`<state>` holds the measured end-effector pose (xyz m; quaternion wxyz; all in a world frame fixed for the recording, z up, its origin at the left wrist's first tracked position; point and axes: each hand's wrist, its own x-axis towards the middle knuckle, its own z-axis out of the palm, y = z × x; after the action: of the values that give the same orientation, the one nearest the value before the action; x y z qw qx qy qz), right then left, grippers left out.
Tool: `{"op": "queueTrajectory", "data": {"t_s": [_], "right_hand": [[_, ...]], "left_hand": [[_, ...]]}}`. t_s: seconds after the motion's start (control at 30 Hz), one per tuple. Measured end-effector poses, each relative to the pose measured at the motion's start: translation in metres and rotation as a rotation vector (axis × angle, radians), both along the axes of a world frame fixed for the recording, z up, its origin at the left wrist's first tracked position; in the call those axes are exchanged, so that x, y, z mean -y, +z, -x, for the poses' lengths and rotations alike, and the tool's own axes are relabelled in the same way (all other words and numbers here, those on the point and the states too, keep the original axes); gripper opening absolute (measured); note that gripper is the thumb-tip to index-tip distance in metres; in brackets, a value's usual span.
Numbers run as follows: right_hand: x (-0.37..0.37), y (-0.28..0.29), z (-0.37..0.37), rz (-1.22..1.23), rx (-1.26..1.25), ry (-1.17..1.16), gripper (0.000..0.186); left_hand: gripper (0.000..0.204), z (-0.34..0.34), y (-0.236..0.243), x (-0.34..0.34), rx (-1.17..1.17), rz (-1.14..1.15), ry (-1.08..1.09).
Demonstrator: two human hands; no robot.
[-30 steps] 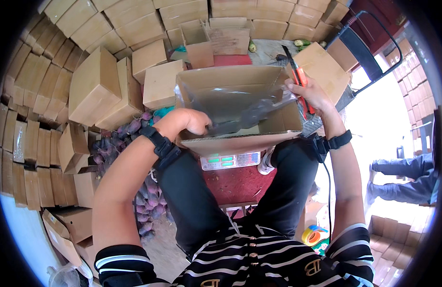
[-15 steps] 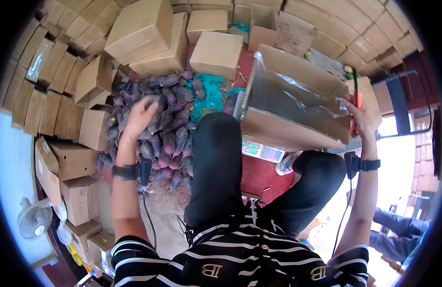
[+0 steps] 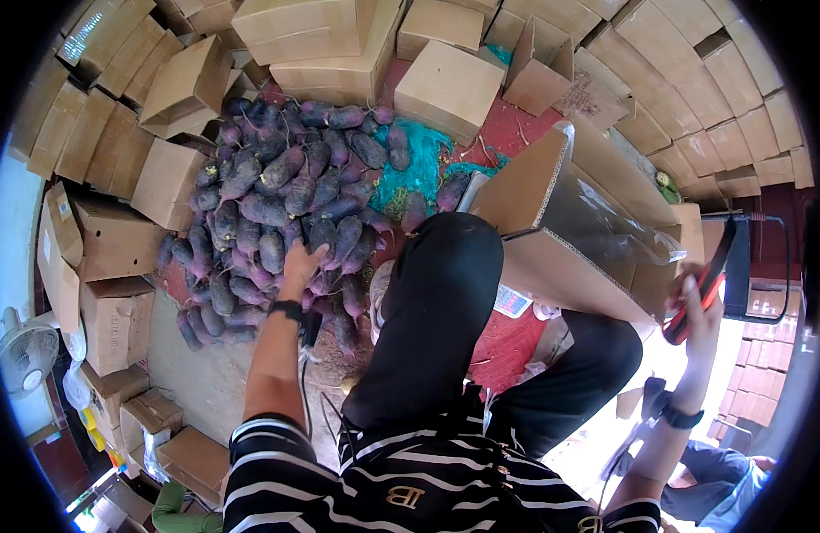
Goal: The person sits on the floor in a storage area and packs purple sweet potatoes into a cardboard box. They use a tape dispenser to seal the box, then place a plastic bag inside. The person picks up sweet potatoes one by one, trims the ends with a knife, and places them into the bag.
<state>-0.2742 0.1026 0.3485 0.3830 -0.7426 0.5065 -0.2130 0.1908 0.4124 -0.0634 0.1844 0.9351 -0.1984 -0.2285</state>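
Note:
A large heap of dark purple radishes [image 3: 250, 209] lies on the floor to my left. At the heap's near side my left hand [image 3: 303, 264] reaches down onto the radishes, thumb apart from the fingers; it is open and lifts none. Some fingertips are hard to make out. My right hand [image 3: 696, 300] is closed round a red and black handheld tool [image 3: 714, 282] with a long dark end pointing up; its exact kind is unclear. Between my right hand and knee stands an open cardboard box [image 3: 565, 271] with a clear plastic liner [image 3: 605, 213].
Green-blue netting [image 3: 419, 147] lies beside the heap. Closed cartons [image 3: 450, 89] stand beyond it, and stacked boxes line the walls. A scale [image 3: 513, 302] shows under the lined box. A white fan [image 3: 26, 351] is at far left; another person's legs [image 3: 708, 475] show lower right.
My left hand has come nearer and down to the radishes. My right hand has moved away from the lined box's edge with the red and black tool. The view has shifted.

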Motion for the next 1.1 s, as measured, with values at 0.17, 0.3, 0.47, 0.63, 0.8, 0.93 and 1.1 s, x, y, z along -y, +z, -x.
{"op": "queueTrajectory", "data": {"t_s": [0.17,0.3,0.47,0.63,0.8,0.93,1.1], "right_hand": [[-0.062,-0.008,-0.046,-0.381,0.073,0.154,0.030],[-0.073,-0.016,-0.072,-0.434,0.016,0.239,0.026],[-0.077,-0.021,-0.100,0.042,-0.206,0.547,0.024],[-0.086,-0.013,-0.158,0.481,-0.200,0.842,0.026],[-0.088,-0.018,-0.189,0.611,-0.166,0.876,0.029],[-0.089,-0.016,-0.189,0.646,-0.174,0.877,0.029],[-0.089,-0.017,-0.190,0.611,-0.173,0.903,0.027]], "left_hand": [[0.079,0.007,-0.019,0.044,-0.031,-0.209,0.056],[0.059,-0.007,-0.004,0.031,-0.483,0.062,0.199],[0.064,0.026,0.105,0.028,-1.266,1.026,0.271],[0.077,0.050,0.195,0.052,-1.014,1.148,-0.075],[0.084,0.086,0.278,0.060,-0.653,1.150,-0.301],[0.085,0.095,0.292,0.057,-0.418,1.077,-0.427],[0.085,0.095,0.298,0.056,-0.391,1.065,-0.472]]}}
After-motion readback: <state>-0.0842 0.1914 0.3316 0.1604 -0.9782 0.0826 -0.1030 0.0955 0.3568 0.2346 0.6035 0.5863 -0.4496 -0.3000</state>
